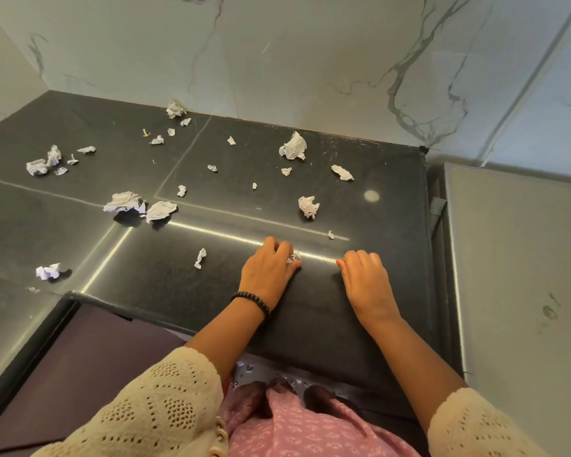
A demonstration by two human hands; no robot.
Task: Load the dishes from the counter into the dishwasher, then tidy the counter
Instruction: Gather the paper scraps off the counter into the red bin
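Observation:
Several crumpled white paper scraps lie scattered over the dark stone counter (211, 275). My left hand (269, 270), with a black bead bracelet at the wrist, rests on the counter near the front edge, its fingers curled round a small paper ball (294, 257). My right hand (365, 277) lies beside it on the counter with its fingers curled under and nothing visible in them. Bigger wads lie farther out: one (293, 146) near the back wall, one (309, 206) ahead of my hands, a pair (139, 206) to the left. No dishes are in view.
A marble-look wall (277, 61) backs the counter. A grey appliance top or panel (515, 275) stands to the right of the counter's edge. At lower left a dark recess (80, 357) lies below the counter edge. A small yellow scrap (145, 132) lies at the back.

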